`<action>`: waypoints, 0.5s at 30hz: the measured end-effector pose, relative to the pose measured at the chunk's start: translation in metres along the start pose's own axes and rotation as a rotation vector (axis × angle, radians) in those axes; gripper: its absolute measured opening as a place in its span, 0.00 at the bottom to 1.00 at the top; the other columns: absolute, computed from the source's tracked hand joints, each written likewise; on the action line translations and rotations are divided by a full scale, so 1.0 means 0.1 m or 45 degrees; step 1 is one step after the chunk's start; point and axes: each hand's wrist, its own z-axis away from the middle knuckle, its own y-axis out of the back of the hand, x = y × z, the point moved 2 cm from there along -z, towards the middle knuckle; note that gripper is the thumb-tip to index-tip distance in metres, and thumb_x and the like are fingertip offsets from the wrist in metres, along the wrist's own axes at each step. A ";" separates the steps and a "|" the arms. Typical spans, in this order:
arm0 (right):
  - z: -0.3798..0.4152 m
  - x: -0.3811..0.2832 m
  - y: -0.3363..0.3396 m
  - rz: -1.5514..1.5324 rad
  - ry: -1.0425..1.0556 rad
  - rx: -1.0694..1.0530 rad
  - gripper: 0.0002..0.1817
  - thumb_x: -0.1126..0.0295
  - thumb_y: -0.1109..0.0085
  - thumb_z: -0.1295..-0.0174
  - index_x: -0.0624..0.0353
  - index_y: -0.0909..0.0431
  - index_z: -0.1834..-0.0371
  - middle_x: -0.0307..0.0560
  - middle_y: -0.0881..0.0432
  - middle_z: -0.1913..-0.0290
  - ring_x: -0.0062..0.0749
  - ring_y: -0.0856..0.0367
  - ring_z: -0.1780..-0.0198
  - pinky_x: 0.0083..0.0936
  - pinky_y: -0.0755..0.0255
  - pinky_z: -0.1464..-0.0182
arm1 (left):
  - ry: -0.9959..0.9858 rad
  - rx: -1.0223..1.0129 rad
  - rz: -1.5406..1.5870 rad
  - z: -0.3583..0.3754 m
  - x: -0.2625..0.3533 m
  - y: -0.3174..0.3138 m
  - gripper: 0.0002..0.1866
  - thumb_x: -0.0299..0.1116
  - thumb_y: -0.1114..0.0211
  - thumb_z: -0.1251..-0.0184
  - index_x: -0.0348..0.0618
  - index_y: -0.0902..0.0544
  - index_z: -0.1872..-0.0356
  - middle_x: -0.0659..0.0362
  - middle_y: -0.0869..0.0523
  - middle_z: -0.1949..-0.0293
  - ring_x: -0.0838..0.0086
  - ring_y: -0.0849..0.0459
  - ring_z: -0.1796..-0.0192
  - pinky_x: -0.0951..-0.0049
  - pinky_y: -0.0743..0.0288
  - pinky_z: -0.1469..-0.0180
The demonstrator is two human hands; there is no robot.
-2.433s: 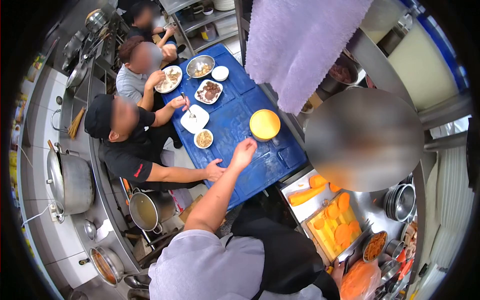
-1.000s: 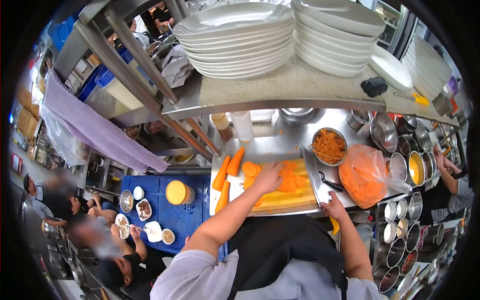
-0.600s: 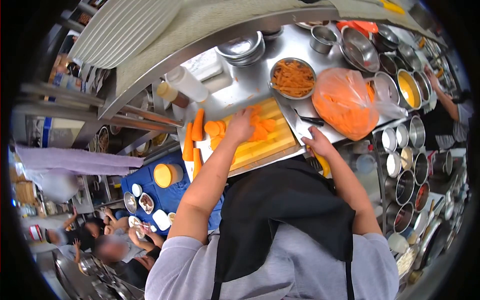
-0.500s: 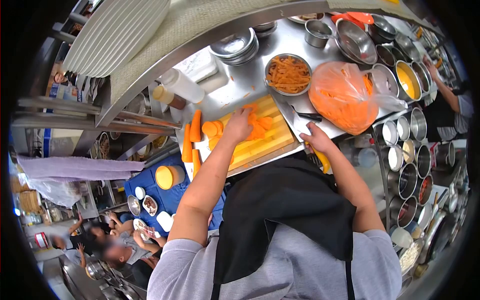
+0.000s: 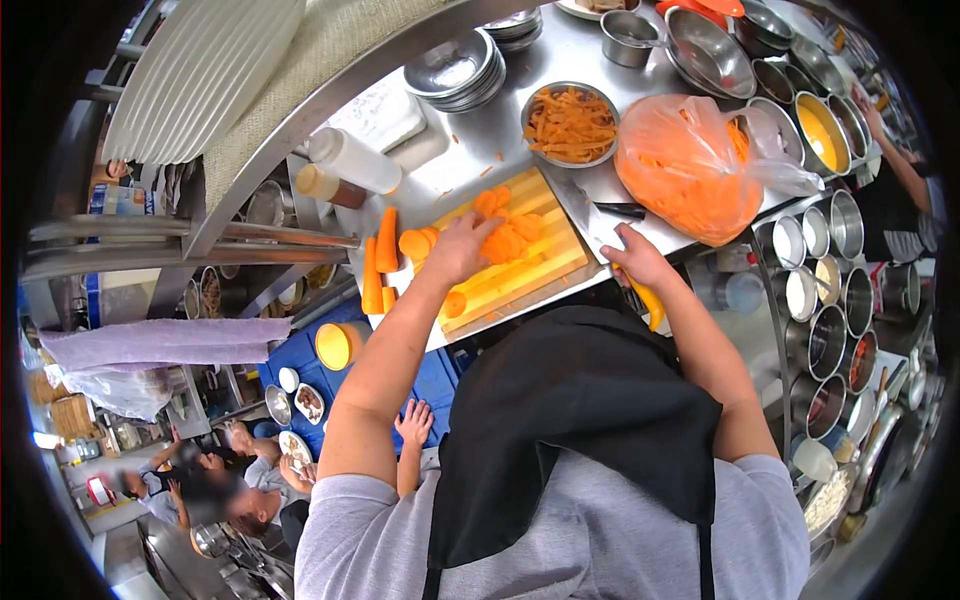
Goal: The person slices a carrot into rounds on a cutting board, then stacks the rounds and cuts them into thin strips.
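My left hand [image 5: 460, 248] is over the left part of the yellow cutting board [image 5: 555, 245], fingers curled on orange carrot slices [image 5: 512, 238]. More round slices [image 5: 415, 243] lie just left of it. My right hand [image 5: 638, 258] is closed round a tool with a yellow handle [image 5: 652, 303], at the board's right end. A black handle [image 5: 620, 210] lies just above that hand. Peeled carrots [image 5: 387, 240] rest by the board's left edge.
A bowl of carrot strips [image 5: 571, 125] and a plastic bag of orange pieces [image 5: 685, 170] stand beyond the board. Bottles [image 5: 355, 160] stand at the left. Another person's hand [image 5: 413, 423] rests near the blue surface [image 5: 425, 378]. Metal pots [image 5: 826, 340] line the right.
My left hand has moved left over the board, showing more slices. The view has shifted slightly. Another person's hand has come into view beside my left arm.
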 end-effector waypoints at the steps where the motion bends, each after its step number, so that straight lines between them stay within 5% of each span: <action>1: 0.01 0.00 0.00 0.003 -0.005 0.000 0.31 0.60 0.35 0.28 0.71 0.35 0.33 0.46 0.23 0.77 0.27 0.25 0.83 0.28 0.32 0.81 | -0.013 -0.005 0.021 -0.01 -0.03 -0.02 0.38 0.28 0.22 0.49 0.56 0.22 0.31 0.51 0.23 0.36 0.50 0.24 0.36 0.55 0.25 0.33; 15: -0.01 -0.02 -0.01 -0.001 0.007 0.022 0.33 0.61 0.35 0.29 0.73 0.36 0.32 0.47 0.23 0.77 0.28 0.26 0.83 0.28 0.32 0.81 | -0.167 -0.107 -0.020 -0.02 0.02 -0.06 0.27 0.25 0.33 0.38 0.59 0.18 0.36 0.55 0.23 0.36 0.53 0.23 0.36 0.58 0.25 0.33</action>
